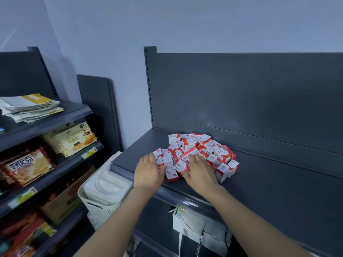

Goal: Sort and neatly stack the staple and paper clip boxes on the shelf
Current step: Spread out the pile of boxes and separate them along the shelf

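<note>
Two bare forearms reach in from 6 o'clock. The left grip lies spread flat against the pile of red-and-white boxes near the front edge of the dark shelf. The right grip covers the pile's front with fingers bent; whether it pinches a box I cannot tell. A white basket sits at 8 o'clock from the pile, snack packets at 9.

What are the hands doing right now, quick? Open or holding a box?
Left hand: open, fingers resting on the pile of boxes.
Right hand: on the pile too; cannot tell whether it grips a box.
</note>
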The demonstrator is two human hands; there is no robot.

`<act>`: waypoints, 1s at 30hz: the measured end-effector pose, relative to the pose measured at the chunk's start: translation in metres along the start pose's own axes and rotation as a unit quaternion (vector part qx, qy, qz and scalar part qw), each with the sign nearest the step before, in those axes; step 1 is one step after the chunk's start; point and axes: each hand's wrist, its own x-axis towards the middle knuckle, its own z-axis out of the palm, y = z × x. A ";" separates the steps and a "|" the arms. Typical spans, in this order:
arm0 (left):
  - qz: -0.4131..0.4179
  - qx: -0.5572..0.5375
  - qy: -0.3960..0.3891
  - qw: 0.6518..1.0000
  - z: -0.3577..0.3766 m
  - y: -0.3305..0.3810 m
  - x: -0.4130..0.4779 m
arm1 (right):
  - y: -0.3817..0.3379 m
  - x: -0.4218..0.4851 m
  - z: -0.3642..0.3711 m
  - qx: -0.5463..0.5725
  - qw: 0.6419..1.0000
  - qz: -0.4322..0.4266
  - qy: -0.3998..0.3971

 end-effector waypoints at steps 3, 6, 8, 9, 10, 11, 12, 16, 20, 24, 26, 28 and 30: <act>-0.051 0.011 -0.038 0.998 0.003 -0.002 0.007 | -0.004 0.010 0.012 -0.008 1.000 0.001 -0.020; -0.092 -0.004 -0.062 0.994 0.006 -0.001 0.015 | -0.004 0.016 0.022 -0.016 0.999 0.005 -0.031; -0.111 -0.015 -0.075 0.991 0.009 0.000 0.021 | -0.003 0.019 0.027 -0.018 0.999 0.011 -0.043; -0.118 -0.021 -0.077 0.990 0.010 0.001 0.023 | -0.002 0.020 0.029 -0.017 0.998 0.013 -0.051; -0.125 -0.031 -0.079 0.989 0.012 0.002 0.026 | -0.001 0.021 0.030 -0.015 0.998 0.014 -0.059; -0.135 -0.045 -0.078 0.987 0.015 0.004 0.028 | 0.000 0.021 0.032 -0.013 0.998 0.012 -0.066; -0.148 -0.060 -0.076 0.984 0.017 0.007 0.031 | 0.000 0.022 0.034 -0.011 0.997 0.008 -0.071; -0.174 -0.087 -0.061 0.979 0.023 0.014 0.037 | 0.001 0.023 0.043 0.000 0.998 0.001 -0.071; -0.178 -0.129 -0.038 0.975 0.031 0.005 0.038 | 0.002 0.025 0.045 -0.003 0.999 -0.002 -0.049; -0.170 -0.157 0.017 0.973 0.025 -0.002 0.035 | 0.005 0.020 0.037 0.023 0.999 0.015 -0.026; -0.148 -0.166 0.045 0.974 0.016 0.004 0.036 | 0.010 0.016 0.028 0.040 0.999 0.019 -0.003; -0.121 -0.190 0.065 0.972 0.007 0.018 0.037 | 0.016 0.010 0.016 0.048 0.998 0.024 0.014; -0.086 -0.219 0.075 0.969 0.002 0.038 0.037 | 0.025 0.005 0.003 0.053 0.998 0.034 0.030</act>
